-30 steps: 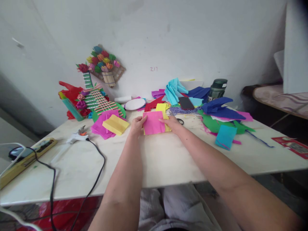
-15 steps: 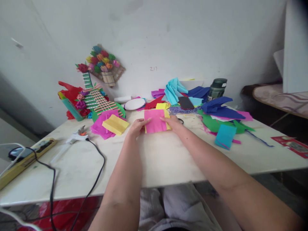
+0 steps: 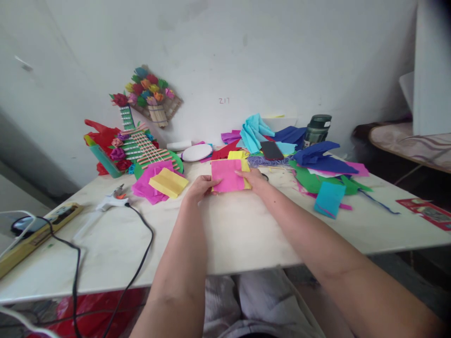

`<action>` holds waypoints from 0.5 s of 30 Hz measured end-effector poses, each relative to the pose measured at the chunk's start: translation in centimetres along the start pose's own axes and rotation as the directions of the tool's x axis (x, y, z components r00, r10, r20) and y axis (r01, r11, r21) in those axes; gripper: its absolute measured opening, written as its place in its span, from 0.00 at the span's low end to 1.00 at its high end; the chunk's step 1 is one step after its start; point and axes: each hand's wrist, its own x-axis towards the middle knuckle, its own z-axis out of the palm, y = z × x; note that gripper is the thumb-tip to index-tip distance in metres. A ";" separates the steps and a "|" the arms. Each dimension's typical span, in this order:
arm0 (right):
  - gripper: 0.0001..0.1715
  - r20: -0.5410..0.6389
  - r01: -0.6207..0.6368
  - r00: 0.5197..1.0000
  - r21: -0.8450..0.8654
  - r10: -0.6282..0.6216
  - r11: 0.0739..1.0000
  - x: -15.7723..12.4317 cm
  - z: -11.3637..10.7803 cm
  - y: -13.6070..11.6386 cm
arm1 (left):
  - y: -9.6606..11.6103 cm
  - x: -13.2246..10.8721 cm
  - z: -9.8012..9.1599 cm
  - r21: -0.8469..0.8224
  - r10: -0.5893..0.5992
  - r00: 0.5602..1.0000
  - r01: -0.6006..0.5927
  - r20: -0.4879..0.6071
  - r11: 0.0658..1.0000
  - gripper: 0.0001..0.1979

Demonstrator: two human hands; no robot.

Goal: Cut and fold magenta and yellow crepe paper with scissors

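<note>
A square of pink crepe paper [image 3: 227, 176] lies over a yellow crepe paper sheet [image 3: 246, 170] that shows along its right side. My left hand [image 3: 201, 188] pinches the lower left edge, thumb on top and fingers underneath. At the right side my right hand [image 3: 254, 178] holds both layers, its thumb pressed on the pink face. The dark loop of a handle [image 3: 264, 177] peeks out beside my right hand. Beyond the sheets lies a small yellow paper piece [image 3: 237, 155].
A glue gun [image 3: 114, 199] with a black cord rests at the left, near a power strip [image 3: 52, 223]. A paper-flower guitar [image 3: 151, 152] leans at the back left. Phone [image 3: 271, 150], bottle [image 3: 317, 129], blue paper [image 3: 320, 159] and green paper [image 3: 310, 178] lie to the right.
My left hand has slid slightly down along the left edge of the pink paper. The paper's lower edge sits a little higher; my right hand keeps its grip.
</note>
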 end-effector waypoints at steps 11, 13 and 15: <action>0.19 0.018 -0.017 1.000 0.008 0.017 1.000 0.0 -0.1 0.1 | 0.2 -0.3 0.1 -0.022 0.013 1.000 -0.014 -0.016 1.000 0.15; 0.21 0.018 -0.014 1.000 0.014 0.014 1.000 0.0 -0.1 0.1 | 0.2 -0.3 0.1 -0.024 0.004 1.000 -0.005 -0.017 1.000 0.15; 0.22 0.010 -0.010 1.000 0.023 0.009 1.000 0.0 0.0 0.2 | 0.2 -0.3 0.1 -0.025 -0.007 1.000 0.006 -0.022 1.000 0.15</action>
